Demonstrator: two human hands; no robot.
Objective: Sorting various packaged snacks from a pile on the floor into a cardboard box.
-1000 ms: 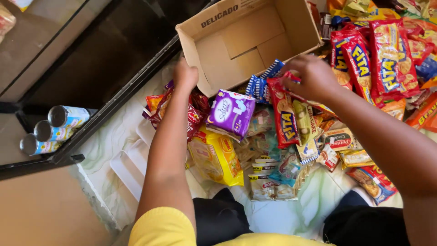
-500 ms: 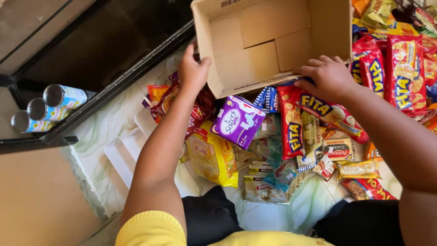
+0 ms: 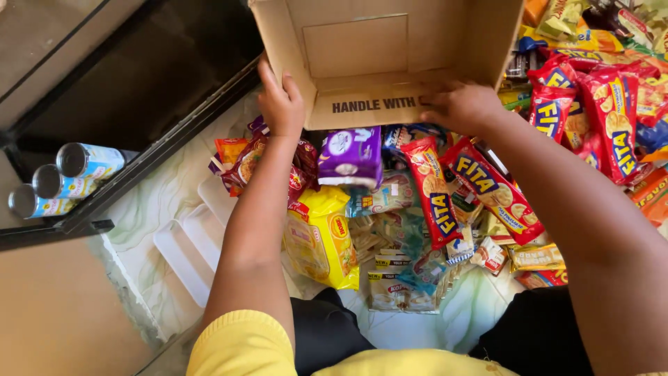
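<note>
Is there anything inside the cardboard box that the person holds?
No, the cardboard box gripped by the left hand and right hand shows only bare inner walls.

Box (image 3: 362,49): plain brown card, black lettering. Packets (image 3: 480,177): red with yellow. Pack (image 3: 350,157): purple. Bag (image 3: 327,237): yellow. Sleeve (image 3: 236,345): yellow. Floor (image 3: 160,202): white, green-veined.

The floor (image 3: 160,202) is pale marble with soft green veining, lit evenly with no hard shadows. To the left it meets a plain tan surface (image 3: 62,313) along a rough, speckled edge. Above that stands a dark glass-fronted cabinet (image 3: 160,76) with a black frame running diagonally across the view. Three cans (image 3: 62,177) lie on their sides inside it, near the lower left. A white plastic tray (image 3: 191,240) lies on the marble beside the cabinet's frame.
</note>
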